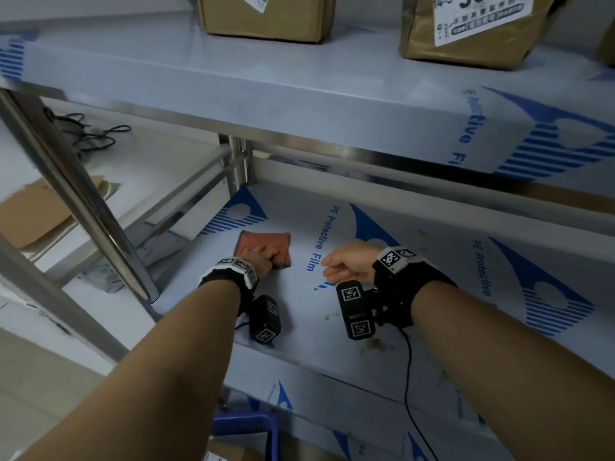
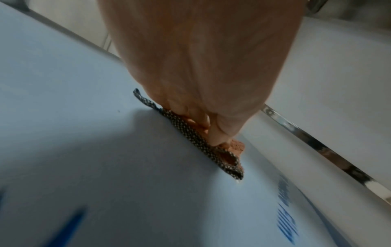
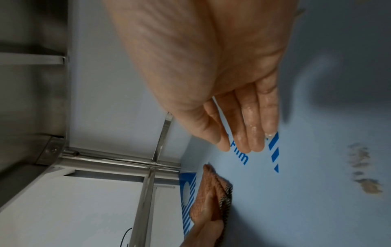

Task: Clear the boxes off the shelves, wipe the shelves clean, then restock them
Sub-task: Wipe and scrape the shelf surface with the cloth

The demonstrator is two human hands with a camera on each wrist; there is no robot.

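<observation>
A person's left hand (image 1: 263, 257) clenches a folded orange cloth with a dark speckled backing (image 1: 266, 245) at the far left of the film-covered steel lower shelf (image 1: 432, 294), while brown stains (image 1: 374, 344) lie near-right, closer to the slack-fingered, empty right hand (image 1: 349, 262)

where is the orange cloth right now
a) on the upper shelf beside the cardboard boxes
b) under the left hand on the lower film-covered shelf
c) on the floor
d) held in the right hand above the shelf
b: the left hand grips the folded orange cloth against the lower film-covered metal shelf, while the right hand hovers nearby holding nothing.
</observation>
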